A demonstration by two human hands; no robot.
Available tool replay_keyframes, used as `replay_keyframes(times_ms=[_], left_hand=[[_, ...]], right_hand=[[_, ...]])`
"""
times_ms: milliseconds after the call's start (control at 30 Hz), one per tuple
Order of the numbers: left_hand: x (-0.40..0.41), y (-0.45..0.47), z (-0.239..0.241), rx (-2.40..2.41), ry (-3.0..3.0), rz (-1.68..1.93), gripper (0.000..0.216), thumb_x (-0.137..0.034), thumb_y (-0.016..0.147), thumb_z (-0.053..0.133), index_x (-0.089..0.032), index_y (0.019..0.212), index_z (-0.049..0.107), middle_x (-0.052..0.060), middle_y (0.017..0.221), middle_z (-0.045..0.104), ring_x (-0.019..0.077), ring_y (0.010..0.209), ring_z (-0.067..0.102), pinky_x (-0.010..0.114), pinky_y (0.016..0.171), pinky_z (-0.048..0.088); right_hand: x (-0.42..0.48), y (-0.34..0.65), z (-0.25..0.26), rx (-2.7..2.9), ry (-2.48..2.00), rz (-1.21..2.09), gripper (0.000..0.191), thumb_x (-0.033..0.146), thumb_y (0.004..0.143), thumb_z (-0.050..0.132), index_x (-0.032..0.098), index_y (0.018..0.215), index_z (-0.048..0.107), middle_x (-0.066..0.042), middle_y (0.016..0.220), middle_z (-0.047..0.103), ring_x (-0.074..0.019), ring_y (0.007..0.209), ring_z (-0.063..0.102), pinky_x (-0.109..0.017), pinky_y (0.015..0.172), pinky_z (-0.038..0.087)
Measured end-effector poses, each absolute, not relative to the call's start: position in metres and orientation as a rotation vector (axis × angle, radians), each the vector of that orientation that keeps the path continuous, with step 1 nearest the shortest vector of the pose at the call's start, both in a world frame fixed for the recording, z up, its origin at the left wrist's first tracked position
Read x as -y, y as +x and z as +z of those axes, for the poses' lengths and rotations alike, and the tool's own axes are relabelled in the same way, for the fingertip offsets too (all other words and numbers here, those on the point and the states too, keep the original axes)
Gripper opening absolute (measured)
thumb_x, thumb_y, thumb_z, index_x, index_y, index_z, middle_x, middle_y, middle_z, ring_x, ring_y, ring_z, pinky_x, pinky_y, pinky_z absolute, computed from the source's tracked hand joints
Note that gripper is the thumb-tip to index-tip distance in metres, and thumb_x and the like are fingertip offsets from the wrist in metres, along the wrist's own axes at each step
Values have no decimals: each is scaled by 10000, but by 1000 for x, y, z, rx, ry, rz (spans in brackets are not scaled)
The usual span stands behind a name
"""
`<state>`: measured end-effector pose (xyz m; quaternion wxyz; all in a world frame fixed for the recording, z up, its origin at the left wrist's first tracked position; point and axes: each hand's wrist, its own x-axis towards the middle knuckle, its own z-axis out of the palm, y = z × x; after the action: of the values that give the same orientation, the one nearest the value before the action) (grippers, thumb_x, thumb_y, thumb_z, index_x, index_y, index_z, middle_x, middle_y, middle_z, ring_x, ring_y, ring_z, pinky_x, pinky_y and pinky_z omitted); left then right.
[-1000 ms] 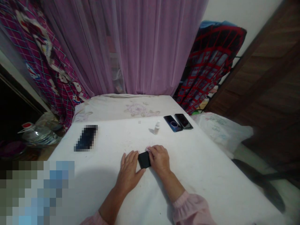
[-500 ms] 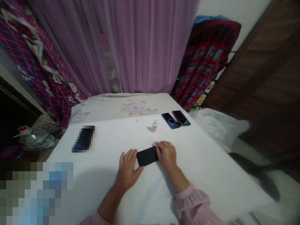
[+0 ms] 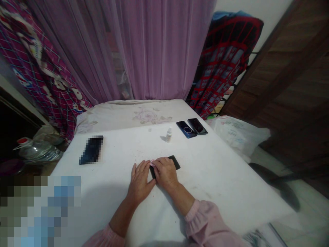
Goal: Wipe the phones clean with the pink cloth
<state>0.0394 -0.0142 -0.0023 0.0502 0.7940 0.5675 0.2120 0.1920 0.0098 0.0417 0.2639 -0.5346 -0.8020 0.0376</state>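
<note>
A black smartphone (image 3: 175,162) lies flat on the white-covered table (image 3: 218,181), its middle hidden under my right hand. My left hand (image 3: 140,182) holds its left end, fingertips at the upper corner and thumb at the lower one. In the closed fingers of my right hand (image 3: 166,174) is a small pink cloth (image 3: 152,163), pressed on the phone near its left end. Behind the phone stands a small white bottle (image 3: 169,134), upright.
Two more phones, a blue one (image 3: 186,130) and a dark one (image 3: 197,126), lie side by side at the back right. A blurred dark object (image 3: 92,150) lies on the left. A white plastic bag (image 3: 238,135) is beyond the right edge, a large clear bottle (image 3: 42,151) beyond the left.
My right hand has slid left across the phone with the pink cloth, from its right end to its left end. My left hand keeps its place.
</note>
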Motion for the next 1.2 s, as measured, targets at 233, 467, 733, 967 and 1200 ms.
replay_keyframes(times_ms=[233, 467, 733, 967, 1200], left_hand=[[14, 38, -1, -1719, 2401, 646, 590, -363, 848, 572, -179, 1393, 443, 122, 1417, 547, 298, 1356, 445, 556, 1175, 220], [15, 39, 0, -1717, 2405, 652, 588, -391, 872, 561, -191, 1407, 423, 124, 1432, 533, 286, 1366, 436, 547, 1183, 194], [13, 40, 5, -1720, 2398, 622, 596, -384, 847, 615, -186, 1385, 451, 121, 1417, 549, 299, 1361, 443, 560, 1172, 230], [14, 39, 7, -1702, 2373, 622, 560, -365, 841, 652, -190, 1347, 486, 118, 1416, 550, 295, 1361, 443, 566, 1172, 231], [14, 40, 10, -1676, 2370, 625, 596, -449, 843, 675, -192, 1347, 488, 118, 1425, 541, 303, 1360, 441, 570, 1173, 221]], right_hand=[[-15, 217, 41, 2110, -1533, 101, 207, 192, 890, 591, 280, 997, 745, -40, 958, 713, -202, 898, 564, -332, 758, 338], [-24, 255, 40, 1939, -1779, 7, 190, 218, 912, 583, 258, 990, 751, -47, 975, 712, -203, 901, 560, -331, 735, 309], [-20, 205, 47, 2260, -1480, 101, 189, 214, 917, 583, 262, 1026, 730, -45, 1000, 710, -213, 927, 565, -353, 771, 346], [-1, 214, 50, 2414, -1268, 181, 169, 207, 911, 594, 271, 963, 742, -30, 991, 719, -204, 903, 565, -343, 742, 346], [12, 231, 52, 2408, -1185, 217, 160, 227, 922, 599, 273, 958, 748, -22, 944, 718, -186, 866, 560, -328, 719, 342]])
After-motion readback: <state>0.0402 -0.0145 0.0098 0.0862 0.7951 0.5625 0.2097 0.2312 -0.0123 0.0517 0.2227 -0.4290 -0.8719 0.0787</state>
